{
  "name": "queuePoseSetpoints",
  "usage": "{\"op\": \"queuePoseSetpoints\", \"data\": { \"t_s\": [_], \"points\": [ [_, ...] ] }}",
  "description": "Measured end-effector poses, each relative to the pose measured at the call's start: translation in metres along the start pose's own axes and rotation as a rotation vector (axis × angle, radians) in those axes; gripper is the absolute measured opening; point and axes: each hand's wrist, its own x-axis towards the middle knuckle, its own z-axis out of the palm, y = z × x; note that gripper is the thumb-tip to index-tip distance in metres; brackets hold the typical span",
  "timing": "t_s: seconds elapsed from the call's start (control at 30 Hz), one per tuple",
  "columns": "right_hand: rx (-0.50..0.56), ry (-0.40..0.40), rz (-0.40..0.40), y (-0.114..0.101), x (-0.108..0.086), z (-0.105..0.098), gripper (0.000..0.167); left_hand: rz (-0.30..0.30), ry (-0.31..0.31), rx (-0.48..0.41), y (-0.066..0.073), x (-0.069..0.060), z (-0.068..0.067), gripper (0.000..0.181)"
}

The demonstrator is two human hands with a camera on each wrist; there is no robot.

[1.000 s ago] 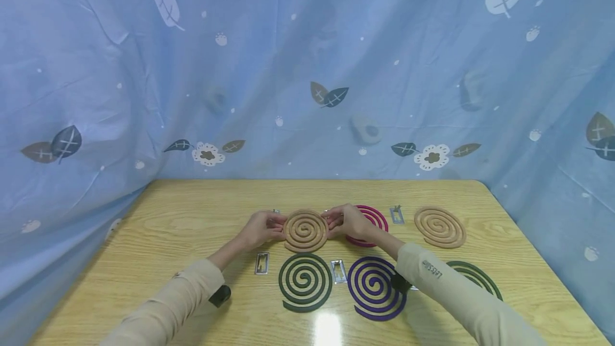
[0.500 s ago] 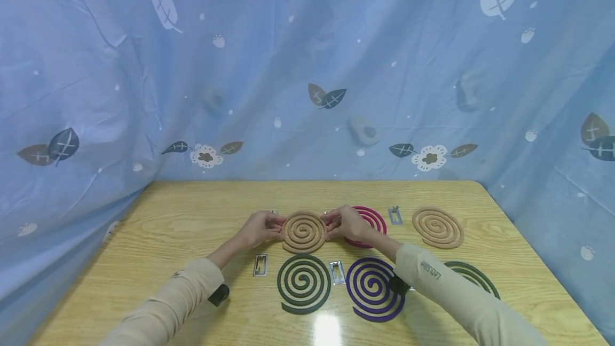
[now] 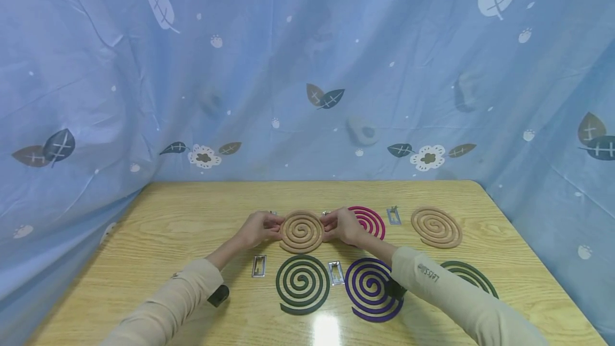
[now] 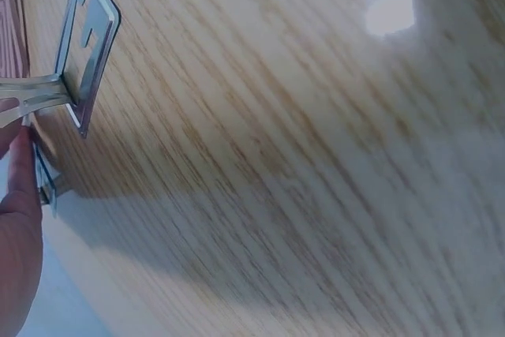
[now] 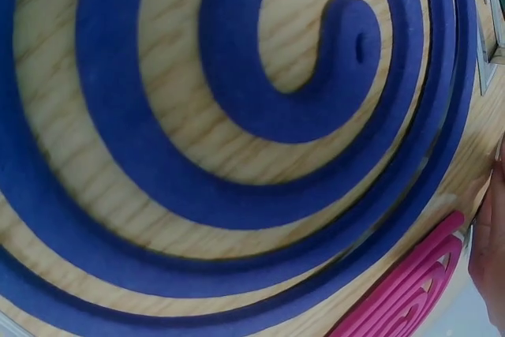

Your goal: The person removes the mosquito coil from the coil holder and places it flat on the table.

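Observation:
A tan mosquito coil [image 3: 301,229] lies between my two hands at the far middle of the table. My left hand [image 3: 259,229] holds its left edge by the fingers, and my right hand [image 3: 343,227] holds the right edge. Whether the coil touches the table cannot be told. Just in front is a dark green mosquito coil [image 3: 301,281]. A pink mosquito coil [image 3: 365,223] is partly covered by my right hand. The purple mosquito coil [image 5: 110,116] fills most of the right wrist view. In the left wrist view my left hand [image 4: 20,219] shows only at the edge.
Flat metal coil stands lie among the coils: one at left [image 3: 254,267], one between green and purple [image 3: 331,273], another at the back [image 3: 394,218]. To the right are a second tan coil [image 3: 434,223] and a green coil [image 3: 475,276], partly under my sleeve. A blue curtain [image 3: 269,68] hangs behind.
Both hands keep their hold on the tan coil, with hardly any movement. The head view has shifted slightly.

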Motion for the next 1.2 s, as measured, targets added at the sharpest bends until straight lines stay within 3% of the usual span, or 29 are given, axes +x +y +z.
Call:
{"op": "queuePoseSetpoints", "data": {
  "t_s": [0.4,0.87,1.03,1.2],
  "points": [
    [-0.106,-0.006,0.002,-0.003,0.003,0.004,0.043,0.017,-0.012,0.017,-0.002,0.001,-0.001,0.041],
    [-0.165,0.025,0.016,0.002,0.006,0.008,0.041,-0.002,0.054,0.031,-0.004,0.002,0.007,0.034],
    [-0.136,0.031,0.028,0.002,0.005,0.008,0.041,-0.003,0.068,0.045,-0.002,0.001,0.009,0.033],
    [-0.022,0.057,0.032,0.005,-0.004,0.004,0.043,0.009,0.092,0.021,0.003,-0.006,0.009,0.030]
  ]
}}
